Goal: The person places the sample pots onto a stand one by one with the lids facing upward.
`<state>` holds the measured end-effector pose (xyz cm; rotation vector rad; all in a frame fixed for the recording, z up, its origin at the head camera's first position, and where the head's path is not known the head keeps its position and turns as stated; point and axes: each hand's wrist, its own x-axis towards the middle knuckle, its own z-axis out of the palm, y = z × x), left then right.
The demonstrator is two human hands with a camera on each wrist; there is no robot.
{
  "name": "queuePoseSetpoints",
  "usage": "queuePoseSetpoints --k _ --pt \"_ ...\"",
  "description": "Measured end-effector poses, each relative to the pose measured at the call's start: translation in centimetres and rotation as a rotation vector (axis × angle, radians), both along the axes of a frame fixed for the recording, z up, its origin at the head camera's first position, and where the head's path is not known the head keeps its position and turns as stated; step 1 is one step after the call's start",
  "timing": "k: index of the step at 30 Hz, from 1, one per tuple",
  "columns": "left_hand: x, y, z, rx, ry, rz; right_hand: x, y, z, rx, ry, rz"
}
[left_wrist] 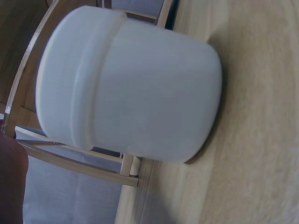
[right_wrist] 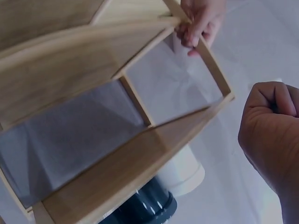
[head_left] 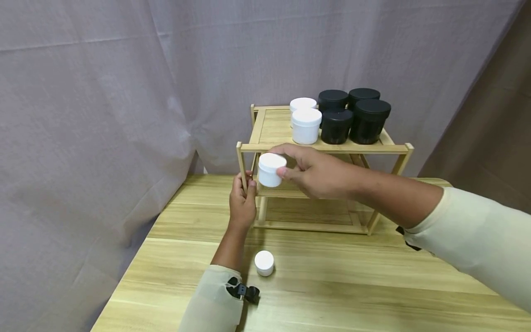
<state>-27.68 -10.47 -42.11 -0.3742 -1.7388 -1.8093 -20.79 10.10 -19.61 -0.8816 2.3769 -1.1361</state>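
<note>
My right hand (head_left: 319, 173) pinches a white lidded jar (head_left: 269, 173) between thumb and fingers, in front of the upper left corner of a two-tier wooden rack (head_left: 323, 148). With its thumb and fingers my left hand (head_left: 242, 203) grips the rack's left front upright. A smaller white jar (head_left: 264, 263) stands on the table beside my left forearm; this jar (left_wrist: 159, 88) fills much of the left wrist view. In the right wrist view, the curled right hand (right_wrist: 268, 126) hides nearly all of the jar it holds.
Two white jars (head_left: 306, 127) stand on the rack's top shelf, and several black jars (head_left: 369, 122) are to their right. The rack sits on a wood-grain table (head_left: 332, 276). Grey cloth (head_left: 124, 92) hangs behind and at the left.
</note>
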Motion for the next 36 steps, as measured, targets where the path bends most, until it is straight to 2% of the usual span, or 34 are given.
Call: queuePoseSetpoints --k 6,10,13,17,23,27,32,36 --pt "0.1 0.0 0.1 0.0 -0.001 -0.004 -0.8 -0.4 2.6 0.0 0.007 -0.055" --pt "0.1 0.2 0.1 -0.009 0.008 -0.008 -1.2 -0.5 4.7 0.03 0.099 -0.079" --pt "0.1 0.3 0.2 -0.012 0.011 -0.001 -1.5 -0.5 6.1 0.06 0.206 -0.081" --pt "0.1 0.3 0.3 -0.007 0.009 0.008 -2.4 -0.6 7.4 0.103 0.298 -0.09" --pt "0.2 0.3 0.2 -0.001 0.001 0.004 -4.1 -1.2 8.4 0.168 0.327 -0.1" --pt "0.1 0.2 0.2 -0.007 0.005 0.0 -5.1 -1.8 8.7 0.256 0.411 -0.116" --pt "-0.1 0.1 0.1 -0.019 0.002 -0.001 -6.4 -3.0 8.5 0.375 0.511 -0.202" --pt "0.0 0.1 -0.1 -0.02 -0.001 0.003 -7.3 -3.9 8.1 0.44 0.513 -0.282"
